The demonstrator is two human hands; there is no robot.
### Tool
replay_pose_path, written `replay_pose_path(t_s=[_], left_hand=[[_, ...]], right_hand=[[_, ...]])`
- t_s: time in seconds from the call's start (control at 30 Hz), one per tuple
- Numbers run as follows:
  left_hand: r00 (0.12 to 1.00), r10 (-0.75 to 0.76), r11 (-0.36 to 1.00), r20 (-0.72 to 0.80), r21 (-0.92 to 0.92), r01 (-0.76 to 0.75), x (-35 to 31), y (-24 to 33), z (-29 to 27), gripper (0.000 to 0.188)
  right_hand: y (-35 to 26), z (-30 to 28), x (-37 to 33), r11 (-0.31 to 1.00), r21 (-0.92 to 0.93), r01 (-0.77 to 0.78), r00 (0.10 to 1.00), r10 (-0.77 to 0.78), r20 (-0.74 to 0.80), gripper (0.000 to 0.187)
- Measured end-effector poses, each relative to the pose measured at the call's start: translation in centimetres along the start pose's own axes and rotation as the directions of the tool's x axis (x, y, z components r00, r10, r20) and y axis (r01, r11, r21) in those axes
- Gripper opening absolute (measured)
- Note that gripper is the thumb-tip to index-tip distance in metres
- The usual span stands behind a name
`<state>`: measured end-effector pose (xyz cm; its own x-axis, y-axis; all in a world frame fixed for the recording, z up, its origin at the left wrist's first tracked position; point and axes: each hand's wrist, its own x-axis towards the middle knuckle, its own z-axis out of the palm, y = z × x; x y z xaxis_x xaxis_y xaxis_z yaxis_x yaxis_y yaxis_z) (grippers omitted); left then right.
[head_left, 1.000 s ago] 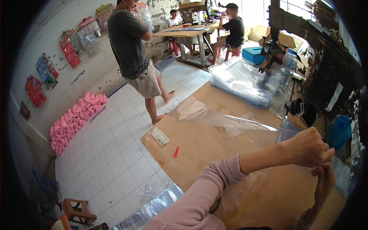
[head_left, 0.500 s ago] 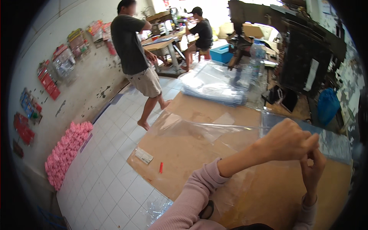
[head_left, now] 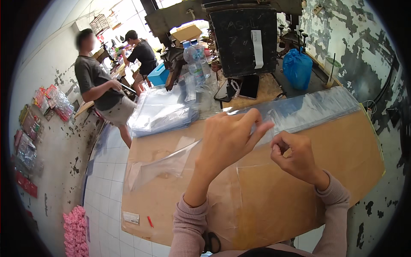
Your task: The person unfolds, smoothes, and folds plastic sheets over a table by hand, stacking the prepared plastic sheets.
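My left hand [head_left: 229, 136] is raised over the cardboard-covered table [head_left: 274, 197], its thumb and forefinger apart. Behind it and out to its left lies a thin clear plastic sheet [head_left: 165, 162], whose end near the hand is hidden. My right hand [head_left: 295, 155], a little lower and to the right, has its thumb and forefinger pinched together; anything between them is too small to make out. The hands are apart. Beyond them a long flat stack of clear plastic [head_left: 317, 112] runs along the table's far side.
More clear plastic sheets [head_left: 160, 113] are piled at the far left. Beyond stand water bottles [head_left: 195, 64], phones [head_left: 248, 88], a black panel [head_left: 242, 43] and a blue bag [head_left: 297, 68]. Black-handled scissors [head_left: 212, 242] and a red stick [head_left: 150, 221] lie nearer. A person [head_left: 100, 81] stands at left.
My hands, which were together at the far right, have come apart. The left has drawn back from the right. The view has turned to the right, and the standing person has lowered an arm.
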<state>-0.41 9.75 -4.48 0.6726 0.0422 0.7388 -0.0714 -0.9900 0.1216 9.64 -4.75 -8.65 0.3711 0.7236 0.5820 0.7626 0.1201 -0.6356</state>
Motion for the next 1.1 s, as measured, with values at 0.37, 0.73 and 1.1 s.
replay_pose_path(t_s=[0.37,0.73,1.1], left_hand=[[0.964,-0.047,0.997,0.263,-0.043,0.06,-1.7,-0.1,-0.7,0.018],[0.982,0.012,0.994,0.186,-0.11,0.009,-1.8,2.5,-0.3,0.019],[0.994,-0.024,0.99,0.11,-0.138,0.039,-2.0,5.5,-0.7,0.016]], right_hand=[[-0.5,1.1,0.5,0.987,-0.092,0.13,0.987,-0.138,-0.086,0.006],[0.3,0.7,-0.3,0.937,-0.308,0.166,0.977,-0.199,-0.077,0.008],[-1.1,-1.8,0.2,0.867,-0.367,0.336,0.934,-0.356,0.015,0.007]])
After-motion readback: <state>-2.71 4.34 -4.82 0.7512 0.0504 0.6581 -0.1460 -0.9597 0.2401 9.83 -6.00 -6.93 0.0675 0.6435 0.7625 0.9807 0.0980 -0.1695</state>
